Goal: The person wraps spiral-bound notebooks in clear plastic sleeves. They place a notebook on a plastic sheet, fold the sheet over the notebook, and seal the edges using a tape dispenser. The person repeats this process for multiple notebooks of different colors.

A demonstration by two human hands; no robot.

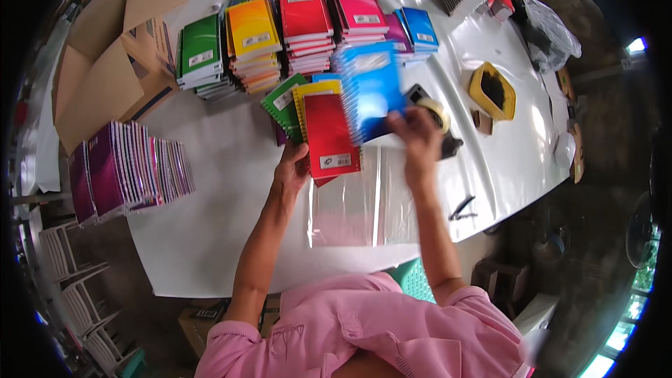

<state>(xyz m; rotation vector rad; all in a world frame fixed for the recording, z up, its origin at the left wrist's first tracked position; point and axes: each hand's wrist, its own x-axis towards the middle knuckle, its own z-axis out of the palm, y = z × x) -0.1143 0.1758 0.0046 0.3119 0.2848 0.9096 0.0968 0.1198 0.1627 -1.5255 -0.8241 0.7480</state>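
Observation:
My left hand (292, 162) is closed on a fan of spiral notebooks by their lower left side. On top lies a red notebook (332, 129), with a yellow notebook (301, 94) and a green notebook (283, 103) showing behind it. My right hand (418, 133), smeared by motion, grips a blue spiral notebook (371, 87) by its lower right corner. That notebook is tilted and blurred, just right of the red one. Beneath the hands, clear plastic sleeves (343, 213) lie on the white-covered table (224, 252).
Stacks of green (201, 45), yellow (253, 28), red and pink notebooks line the far side. A cardboard box (105, 63) and purple notebooks (115, 168) stand left. Rightward are a tape dispenser (450, 145), a yellow container (509, 103) and a small black cutting tool (462, 210).

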